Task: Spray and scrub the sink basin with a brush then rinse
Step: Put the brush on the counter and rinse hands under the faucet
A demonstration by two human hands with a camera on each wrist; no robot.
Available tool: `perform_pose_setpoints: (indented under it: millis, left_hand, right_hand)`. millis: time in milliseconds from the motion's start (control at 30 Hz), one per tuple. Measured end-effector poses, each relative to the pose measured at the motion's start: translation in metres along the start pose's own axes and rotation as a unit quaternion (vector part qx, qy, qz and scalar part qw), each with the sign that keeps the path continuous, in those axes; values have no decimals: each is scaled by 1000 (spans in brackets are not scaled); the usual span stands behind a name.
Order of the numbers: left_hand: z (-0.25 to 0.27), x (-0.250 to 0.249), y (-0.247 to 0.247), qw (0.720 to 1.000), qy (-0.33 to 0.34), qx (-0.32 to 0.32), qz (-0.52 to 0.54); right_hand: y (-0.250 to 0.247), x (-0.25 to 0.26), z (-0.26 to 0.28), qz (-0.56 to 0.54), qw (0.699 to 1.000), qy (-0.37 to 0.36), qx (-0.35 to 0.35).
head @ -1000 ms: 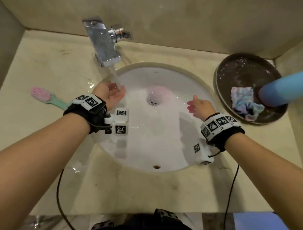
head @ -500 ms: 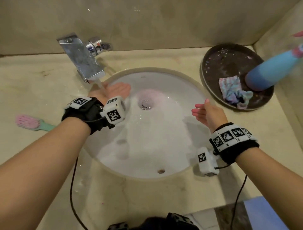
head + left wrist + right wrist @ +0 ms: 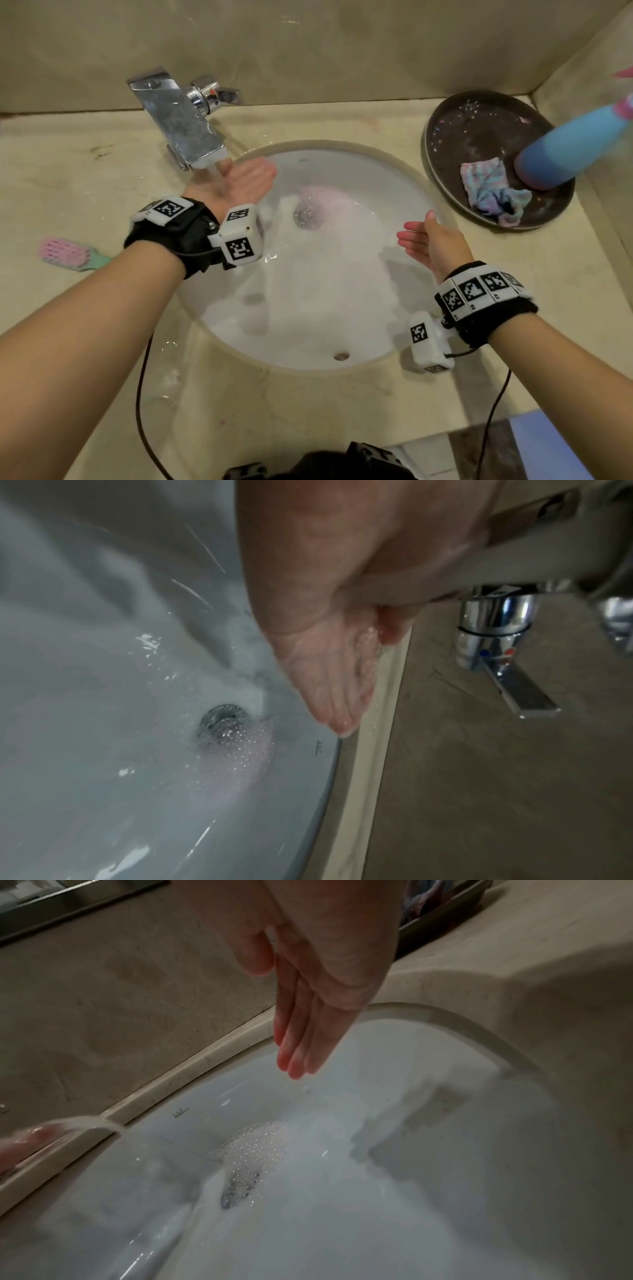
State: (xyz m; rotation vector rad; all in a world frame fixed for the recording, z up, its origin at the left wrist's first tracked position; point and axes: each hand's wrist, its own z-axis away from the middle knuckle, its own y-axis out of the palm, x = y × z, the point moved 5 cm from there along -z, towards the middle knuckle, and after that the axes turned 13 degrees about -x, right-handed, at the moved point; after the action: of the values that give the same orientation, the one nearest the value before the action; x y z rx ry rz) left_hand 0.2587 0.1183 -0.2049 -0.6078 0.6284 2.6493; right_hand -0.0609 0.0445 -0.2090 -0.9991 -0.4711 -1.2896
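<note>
Left hand (image 3: 239, 185), flat, has slid further under faucet (image 3: 181, 123) stream; right hand (image 3: 435, 243) flat (empty) beside drain (image 3: 305, 214): rinsing under way, brush (image 3: 72, 255) idle on bench.

White oval sink basin (image 3: 308, 308) wet, foamy near drain; pink-bristled brush (image 3: 68, 255) flat on counter, left.

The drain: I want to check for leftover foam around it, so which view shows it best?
The left wrist view: the drain is close and sharp, with bubbly foam beside it. The head view shows it small, under rippling water. The right wrist view shows it foreshortened and half veiled by bubbles.
</note>
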Motion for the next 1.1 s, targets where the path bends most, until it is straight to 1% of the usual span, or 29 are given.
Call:
perform_pose_setpoints:
  millis: [67, 133, 200, 233, 267, 333, 400, 467, 500, 533, 600, 700, 800, 900, 967, 1033, 1100]
  left_hand:
    - [0, 1, -4, 1000, -24, -14, 13]
    - [-3, 0, -11, 998, -22, -62, -5]
    - [-7, 0, -16, 995, -24, -92, 24]
    - [-9, 0, -17, 995, -18, -95, 37]
    - [-8, -2, -18, 996, -4, -87, 27]
    - [-1, -3, -13, 998, 3, -59, 30]
    - [5, -6, -9, 997, 13, -46, 68]
    - [12, -4, -3, 994, 0, -42, 99]
    - [13, 0, 0, 994, -4, -26, 104]
    - [17, 4, 3, 996, -3, -12, 89]
    - [20, 13, 10, 1000, 3, -21, 19]
    - [22, 36, 24, 999, -43, -15, 1]
    - [28, 69, 44, 991, -84, 20, -98]
    - [37, 105, 62, 969, -113, 59, -209]
    - [42, 124, 68, 941, -110, 74, -311]
    - [42, 135, 69, 914, -92, 72, -389]
    - [38, 137, 63, 904, -77, 46, -418]
  right_hand:
    - [0, 0, 0, -1, 1000, 1, 0]
    - [1, -1, 1, 0, 1000, 2, -1]
    - [1, -3, 2, 0, 1000, 4, -1]
    - [1, -3, 2, -2, 1000, 4, -1]
    - [1, -3, 3, -2, 1000, 3, 0]
    - [1, -2, 3, -3, 1000, 1, 2]
    - [0, -1, 4, -8, 1000, 1, 1]
    - [-1, -2, 4, -12, 1000, 3, -1]
    - [-2, -2, 4, -14, 1000, 3, -2]
    - [-3, -2, 4, -15, 1000, 2, -3]
    - [-6, -3, 4, -17, 1000, 2, -5]
    - [-13, -3, 3, -27, 1000, 2, -4]
    - [-22, -3, 3, -38, 999, 2, -10]
    - [-31, -7, 1, -44, 999, 2, -17]
    - [-37, -10, 0, -45, 999, 0, -24]
    - [-42, -12, -1, -45, 999, -2, -31]
    - [-46, -14, -1, -48, 998, -4, -34]
